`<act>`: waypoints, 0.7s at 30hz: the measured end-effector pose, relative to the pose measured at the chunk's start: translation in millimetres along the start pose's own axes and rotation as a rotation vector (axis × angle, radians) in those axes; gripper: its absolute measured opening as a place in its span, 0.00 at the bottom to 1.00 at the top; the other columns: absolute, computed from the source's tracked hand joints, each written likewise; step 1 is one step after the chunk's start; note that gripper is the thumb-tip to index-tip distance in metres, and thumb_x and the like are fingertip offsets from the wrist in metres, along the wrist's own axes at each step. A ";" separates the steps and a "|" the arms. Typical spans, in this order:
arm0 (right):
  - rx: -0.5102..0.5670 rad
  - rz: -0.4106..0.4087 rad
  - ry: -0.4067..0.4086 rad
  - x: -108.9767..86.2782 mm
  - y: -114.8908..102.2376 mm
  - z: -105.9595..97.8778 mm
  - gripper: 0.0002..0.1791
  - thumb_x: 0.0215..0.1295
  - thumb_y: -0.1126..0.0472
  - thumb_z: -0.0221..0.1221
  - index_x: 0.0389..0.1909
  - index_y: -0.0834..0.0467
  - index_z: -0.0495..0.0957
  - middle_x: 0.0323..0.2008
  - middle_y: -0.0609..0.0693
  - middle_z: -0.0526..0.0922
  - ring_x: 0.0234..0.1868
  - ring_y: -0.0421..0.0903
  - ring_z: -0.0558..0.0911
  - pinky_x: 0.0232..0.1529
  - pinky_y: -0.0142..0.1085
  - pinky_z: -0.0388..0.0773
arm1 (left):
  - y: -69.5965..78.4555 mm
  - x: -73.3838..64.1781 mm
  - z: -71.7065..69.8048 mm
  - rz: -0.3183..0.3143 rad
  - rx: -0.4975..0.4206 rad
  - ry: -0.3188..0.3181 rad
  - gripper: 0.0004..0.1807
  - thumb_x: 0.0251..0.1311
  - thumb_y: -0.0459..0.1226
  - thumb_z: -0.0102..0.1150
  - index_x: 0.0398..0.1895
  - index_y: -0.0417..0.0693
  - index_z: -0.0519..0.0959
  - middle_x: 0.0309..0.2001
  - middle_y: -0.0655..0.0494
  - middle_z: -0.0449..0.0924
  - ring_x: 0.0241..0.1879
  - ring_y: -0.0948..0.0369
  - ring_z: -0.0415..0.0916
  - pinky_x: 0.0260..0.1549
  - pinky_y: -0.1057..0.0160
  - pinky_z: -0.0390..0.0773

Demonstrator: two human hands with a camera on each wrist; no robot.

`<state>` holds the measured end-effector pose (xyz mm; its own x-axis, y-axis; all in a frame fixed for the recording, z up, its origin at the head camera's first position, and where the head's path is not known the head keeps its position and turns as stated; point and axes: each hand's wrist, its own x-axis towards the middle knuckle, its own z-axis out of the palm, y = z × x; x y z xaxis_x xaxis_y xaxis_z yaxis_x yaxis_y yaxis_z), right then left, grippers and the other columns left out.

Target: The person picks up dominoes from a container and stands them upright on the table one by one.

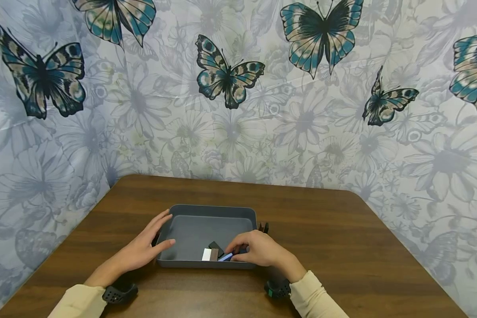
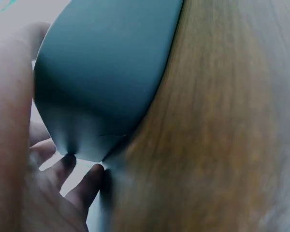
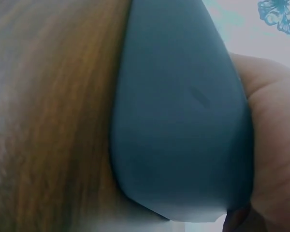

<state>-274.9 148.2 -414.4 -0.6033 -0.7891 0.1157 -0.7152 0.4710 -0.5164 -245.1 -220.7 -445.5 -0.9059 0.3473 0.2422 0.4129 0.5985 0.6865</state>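
A grey rectangular tray point(image 1: 194, 225) sits on the wooden table. My left hand point(image 1: 141, 247) holds its left side, thumb over the rim; fingertips point(image 2: 92, 181) touch the outer wall in the left wrist view. Inside the near right part, my right hand point(image 1: 258, 249) pinches the end of a slim blue stick-shaped piece point(image 1: 225, 257), its kind unclear and its far end hidden by the fingers. Beside it lie a white-and-brown block point(image 1: 210, 255) and a small dark flat piece point(image 1: 216, 247). In the right wrist view the tray wall point(image 3: 183, 121) hides the fingertips.
Just beyond the tray's right wall is a small black object point(image 1: 264, 227), partly hidden. Brown wooden tabletop point(image 1: 314, 229) surrounds the tray. A butterfly-patterned cloth point(image 1: 230, 145) hangs behind the table. Black wrist devices point(image 1: 120, 293) are on both wrists.
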 end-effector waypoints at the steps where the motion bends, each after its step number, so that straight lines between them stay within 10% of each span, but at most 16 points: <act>1: -0.012 0.001 0.004 0.3 -0.8 0.5 0.10 0.67 0.58 0.69 0.48 0.46 0.88 0.43 0.37 0.88 0.40 0.27 0.82 0.41 0.27 0.79 | -0.4 0.0 -0.3 0.001 0.001 -0.001 0.44 0.73 0.50 0.59 0.82 0.40 0.51 0.82 0.39 0.42 0.78 0.32 0.46 0.62 0.24 0.60; 21: 0.155 0.042 0.113 -0.9 -10.1 7.5 0.06 0.70 0.56 0.67 0.44 0.45 0.87 0.35 0.37 0.87 0.32 0.35 0.79 0.37 0.31 0.78 | -7.6 -3.7 -3.6 0.017 -0.012 -0.033 0.45 0.73 0.49 0.60 0.82 0.40 0.50 0.82 0.39 0.43 0.78 0.32 0.46 0.63 0.25 0.60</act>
<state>-264.4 141.2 -415.6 -0.6737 -0.7165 0.1810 -0.6307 0.4298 -0.6462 -245.2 -229.1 -449.2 -0.8952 0.3812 0.2309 0.4267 0.5835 0.6910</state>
